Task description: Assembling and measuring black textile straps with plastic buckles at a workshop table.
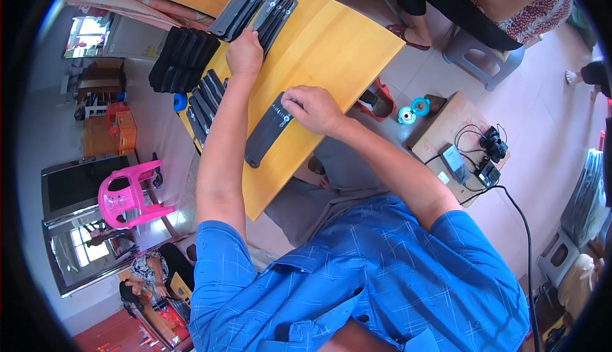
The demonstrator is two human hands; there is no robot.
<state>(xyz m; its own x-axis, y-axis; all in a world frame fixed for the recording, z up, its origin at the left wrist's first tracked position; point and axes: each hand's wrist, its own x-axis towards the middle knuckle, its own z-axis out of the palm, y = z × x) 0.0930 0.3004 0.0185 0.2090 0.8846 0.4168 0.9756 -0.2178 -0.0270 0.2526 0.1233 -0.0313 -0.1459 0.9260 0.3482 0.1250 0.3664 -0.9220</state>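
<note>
A long, flat black case [266, 134] with white marks lies slanting on the yellow wooden table [338, 33], close to its near edge. My right hand [315, 107] is closed at the upper end of this case, its fingers curled over the edge. Farther off, my left hand [245, 54] is closed beside stacks of similar black cases [239, 9] at the far side of the table. Whatever its fingers hold is hidden. More black cases [205, 107] lie in a row left of my left forearm, next to a pile of black pieces [182, 60].
A blue cap [180, 101] sits at the table's left edge. On the right stand an open turquoise-lidded bottle [407, 115] and a cardboard box [440, 129] with cables and a grey device [454, 163]. Another person sits on a grey stool [481, 62]. A pink chair [124, 199] stands left.
</note>
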